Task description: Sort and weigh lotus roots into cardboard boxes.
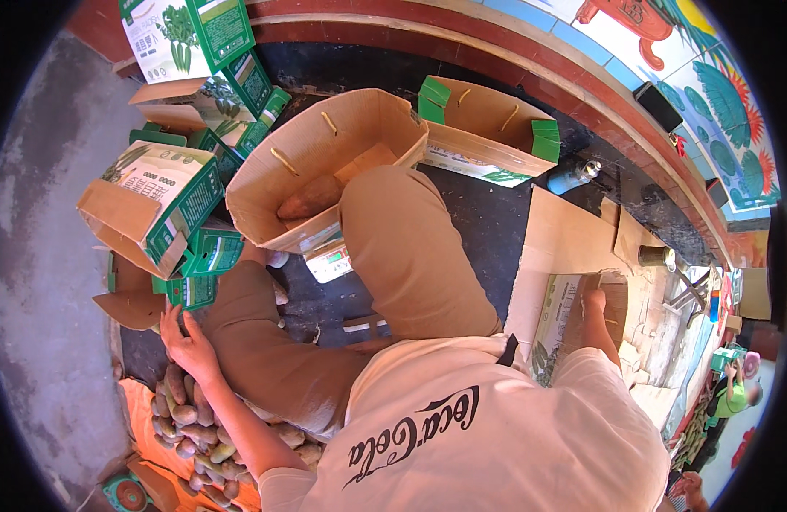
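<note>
While the left hand [187,343] spreads its fingers at the green carton flap [195,292], whether touching I cannot tell, the right hand [594,299] curls at an open printed carton [555,322] on the right, its grip unclear. Dark mat [496,230] separates the right knee [385,205] from flattened cardboard [534,226]; grey floor [60,188] borders the left. Stacked cartons [159,179], far left, bear lettering and green vegetable pictures; dark script crosses the pale shirt [496,418].

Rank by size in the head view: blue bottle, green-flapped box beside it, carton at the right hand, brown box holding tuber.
1. Brown box
2. Green-flapped box and carton, too close to rank
3. Blue bottle
</note>
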A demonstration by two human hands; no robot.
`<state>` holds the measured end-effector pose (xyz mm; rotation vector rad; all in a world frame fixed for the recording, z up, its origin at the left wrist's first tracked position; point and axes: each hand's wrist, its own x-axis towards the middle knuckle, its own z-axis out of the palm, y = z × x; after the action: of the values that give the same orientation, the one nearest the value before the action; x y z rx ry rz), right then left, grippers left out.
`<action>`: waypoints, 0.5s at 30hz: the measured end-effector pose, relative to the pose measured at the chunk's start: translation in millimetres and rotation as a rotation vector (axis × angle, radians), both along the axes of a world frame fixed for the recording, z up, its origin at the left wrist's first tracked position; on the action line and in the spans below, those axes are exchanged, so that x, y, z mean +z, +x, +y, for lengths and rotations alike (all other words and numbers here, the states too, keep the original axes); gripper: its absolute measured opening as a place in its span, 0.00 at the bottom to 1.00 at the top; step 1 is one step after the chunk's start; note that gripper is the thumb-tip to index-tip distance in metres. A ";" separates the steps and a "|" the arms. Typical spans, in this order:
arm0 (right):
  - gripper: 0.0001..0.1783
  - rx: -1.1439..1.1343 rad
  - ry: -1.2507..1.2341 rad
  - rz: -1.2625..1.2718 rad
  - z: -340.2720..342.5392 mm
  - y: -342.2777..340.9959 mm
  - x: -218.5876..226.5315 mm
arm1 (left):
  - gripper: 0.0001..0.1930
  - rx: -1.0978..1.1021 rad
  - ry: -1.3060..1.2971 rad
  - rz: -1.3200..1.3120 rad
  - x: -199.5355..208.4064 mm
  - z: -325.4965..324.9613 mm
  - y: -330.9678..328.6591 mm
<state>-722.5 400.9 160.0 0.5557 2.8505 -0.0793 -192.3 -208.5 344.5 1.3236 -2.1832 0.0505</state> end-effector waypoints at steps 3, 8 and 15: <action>0.17 0.250 0.086 -0.136 0.0 6.7 -5.8 | 0.11 0.019 0.004 0.005 3.8 2.0 1.3; 0.19 0.357 0.039 -0.004 -73.3 21.1 20.3 | 0.11 -0.020 0.018 -0.008 -0.6 -2.7 -1.9; 0.16 0.692 0.001 -0.024 -162.8 14.2 47.2 | 0.11 -0.009 0.016 -0.001 3.9 6.5 -7.3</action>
<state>-708.3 238.1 207.3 -0.4396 2.8437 0.0506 -199.6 -201.9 348.4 1.3232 -2.1940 0.0299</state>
